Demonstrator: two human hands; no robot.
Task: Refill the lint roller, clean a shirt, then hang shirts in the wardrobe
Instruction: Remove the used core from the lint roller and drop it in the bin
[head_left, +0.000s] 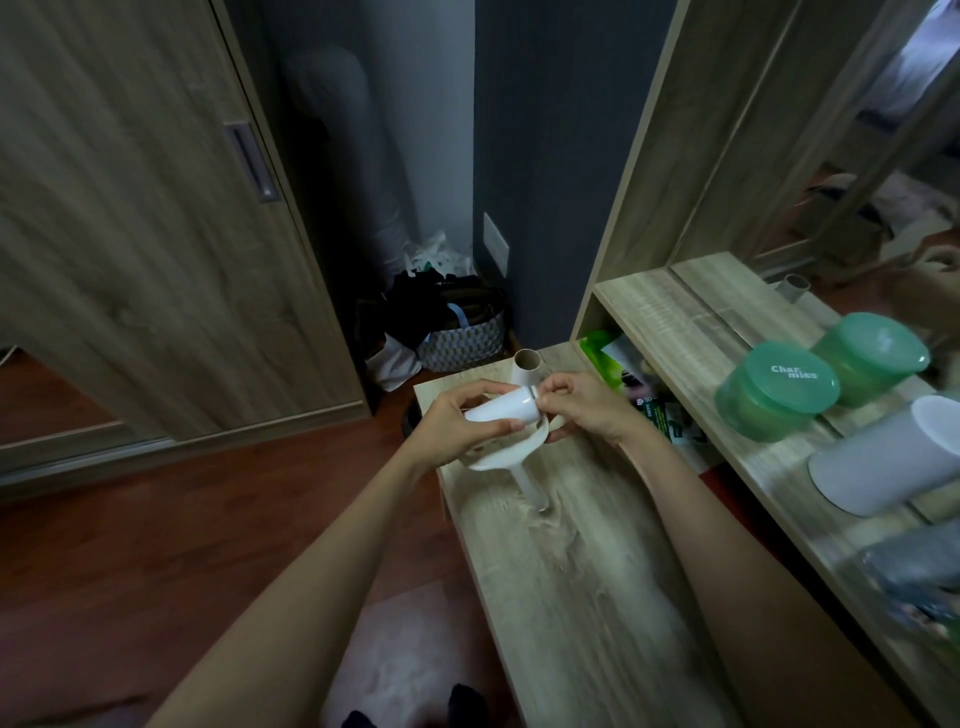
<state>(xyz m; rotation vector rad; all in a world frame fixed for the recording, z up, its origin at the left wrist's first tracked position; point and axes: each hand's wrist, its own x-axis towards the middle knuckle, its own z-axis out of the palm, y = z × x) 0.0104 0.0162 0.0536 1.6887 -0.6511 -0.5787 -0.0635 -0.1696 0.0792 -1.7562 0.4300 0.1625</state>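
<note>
over wooden table (582, 571), both hands gripping lint roller (506, 413)

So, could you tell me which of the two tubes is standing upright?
The brown cardboard tube stands upright on the table behind the hands; the white roll is held sideways.

Your low, pale wood-grain bench (587, 587) carries an upright brown cardboard tube (527, 366) at its twelve o'clock end. At three o'clock, the raised wooden shelf (670, 317) bears a green translucent lidded tub (776, 389) and a white cylindrical container (883, 462).
</note>
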